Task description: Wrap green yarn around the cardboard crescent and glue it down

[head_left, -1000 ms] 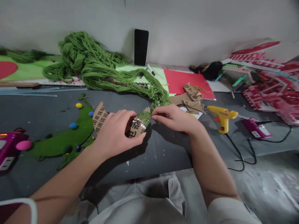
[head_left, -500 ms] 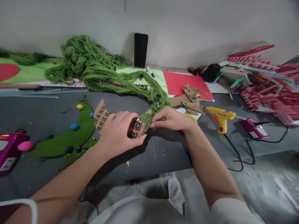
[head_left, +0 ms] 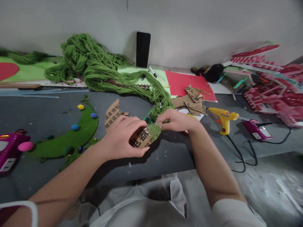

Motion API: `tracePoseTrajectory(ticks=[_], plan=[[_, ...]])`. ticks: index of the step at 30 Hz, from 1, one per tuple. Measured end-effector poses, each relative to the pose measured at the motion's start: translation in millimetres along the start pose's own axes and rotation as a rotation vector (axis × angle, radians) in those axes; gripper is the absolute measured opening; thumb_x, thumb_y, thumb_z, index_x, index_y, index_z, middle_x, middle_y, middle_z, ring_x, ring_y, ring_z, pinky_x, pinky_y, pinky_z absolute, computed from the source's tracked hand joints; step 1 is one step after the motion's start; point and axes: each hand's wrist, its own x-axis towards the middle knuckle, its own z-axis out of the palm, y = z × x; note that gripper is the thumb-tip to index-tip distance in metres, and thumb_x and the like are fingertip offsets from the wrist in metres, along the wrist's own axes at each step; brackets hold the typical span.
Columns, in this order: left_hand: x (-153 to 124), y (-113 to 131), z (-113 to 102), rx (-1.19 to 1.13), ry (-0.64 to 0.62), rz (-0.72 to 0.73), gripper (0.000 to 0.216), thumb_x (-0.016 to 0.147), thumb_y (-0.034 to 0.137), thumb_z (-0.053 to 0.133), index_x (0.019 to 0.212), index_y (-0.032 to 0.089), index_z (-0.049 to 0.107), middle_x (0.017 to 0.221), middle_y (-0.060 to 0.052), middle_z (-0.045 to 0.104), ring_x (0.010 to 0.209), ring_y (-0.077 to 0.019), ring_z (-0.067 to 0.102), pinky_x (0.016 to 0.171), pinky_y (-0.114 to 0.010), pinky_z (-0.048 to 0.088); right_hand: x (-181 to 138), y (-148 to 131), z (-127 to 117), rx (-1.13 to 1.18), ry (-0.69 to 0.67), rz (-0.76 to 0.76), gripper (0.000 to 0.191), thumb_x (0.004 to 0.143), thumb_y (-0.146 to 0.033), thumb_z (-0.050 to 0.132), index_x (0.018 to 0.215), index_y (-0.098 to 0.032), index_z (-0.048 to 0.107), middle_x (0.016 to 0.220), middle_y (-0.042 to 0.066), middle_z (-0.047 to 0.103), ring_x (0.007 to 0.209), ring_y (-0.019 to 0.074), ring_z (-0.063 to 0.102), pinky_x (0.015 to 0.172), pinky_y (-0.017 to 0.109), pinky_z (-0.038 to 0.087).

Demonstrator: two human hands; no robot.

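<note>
My left hand [head_left: 120, 137] is closed round a curved strip of brown cardboard [head_left: 139, 138] printed with dark characters; the strip's far end [head_left: 111, 114] sticks up to the left of my fingers. Green yarn [head_left: 155, 130] is wound round the strip's right end. My right hand [head_left: 176, 120] pinches that yarn at the wrapped end, and the strand runs back to a big heap of green yarn [head_left: 94, 67] by the wall. Both hands hover just above the dark grey table [head_left: 165, 154].
A yellow glue gun [head_left: 223, 117] stands right of my hands, its black cord trailing off the edge past a purple socket block [head_left: 257, 132]. Cardboard scraps [head_left: 194, 101], red paper [head_left: 184, 82], a leaning phone [head_left: 143, 49], a green felt shape with coloured balls [head_left: 71, 135] and red-white models [head_left: 272, 85] lie around.
The cardboard strip has turned and dropped slightly toward me, its left end swinging up. My right hand has come in closer to the wrapped end.
</note>
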Motion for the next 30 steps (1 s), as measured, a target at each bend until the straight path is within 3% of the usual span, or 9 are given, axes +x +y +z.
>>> tracePoseTrajectory(ticks=[6,10,16,22,26,30], plan=[[0.9,-1.8,7.6,-0.071,-0.263,0.146,0.052,0.076,0.042,0.075,0.122,0.021,0.061,0.113,-0.004,0.071,0.108,-0.023,0.066,0.101,-0.038,0.037,1.5,-2.6,2.1,-0.042,-0.121,0.104,0.02,0.088,-0.027,0.07,0.095,-0.015,0.083,0.088,0.005,0.08,0.075,0.0142,0.069,0.071,0.022,0.048],[1.5,2.3,13.6,0.01,-0.319,0.127,0.05,0.076,0.044,0.074,0.119,0.021,0.065,0.112,-0.005,0.072,0.107,-0.0257,0.068,0.099,-0.04,0.038,1.6,-13.9,9.0,-0.223,-0.022,0.096,0.015,0.087,-0.022,0.067,0.09,-0.016,0.082,0.081,0.003,0.077,0.069,0.0126,0.064,0.067,0.023,0.041],[3.8,3.5,11.7,0.118,-0.239,-0.06,0.056,0.078,0.053,0.071,0.12,0.016,0.066,0.11,-0.009,0.073,0.107,-0.0302,0.068,0.092,-0.043,0.043,-5.8,-34.3,16.3,-0.435,0.181,0.104,0.011,0.084,-0.016,0.063,0.077,-0.016,0.072,0.071,0.002,0.068,0.063,0.0107,0.051,0.062,0.025,0.03],[7.2,7.2,4.1,0.106,-0.025,-0.317,0.045,0.08,0.053,0.07,0.108,0.019,0.064,0.095,-0.005,0.07,0.088,-0.026,0.066,0.083,-0.04,0.045,-9.4,-35.2,14.0,-0.266,0.274,0.067,0.016,0.093,-0.024,0.06,0.079,-0.016,0.064,0.066,-0.003,0.058,0.058,0.0084,0.044,0.061,0.024,0.032],[6.4,9.3,0.4,0.103,0.117,-0.331,0.044,0.08,0.051,0.071,0.109,0.02,0.059,0.103,-0.005,0.068,0.095,-0.0269,0.065,0.085,-0.04,0.045,-9.0,-30.9,11.0,-0.177,0.307,0.035,0.026,0.1,-0.033,0.055,0.082,-0.016,0.062,0.065,-0.003,0.053,0.059,0.0087,0.041,0.062,0.023,0.034],[3.3,9.6,-3.4,0.097,0.195,-0.287,0.046,0.079,0.049,0.073,0.112,0.02,0.057,0.098,-0.003,0.065,0.089,-0.0237,0.063,0.084,-0.038,0.045,-9.4,-24.2,5.2,-0.011,0.288,0.026,0.03,0.102,-0.039,0.052,0.086,-0.015,0.061,0.067,-0.002,0.054,0.061,0.0094,0.044,0.06,0.022,0.036]])
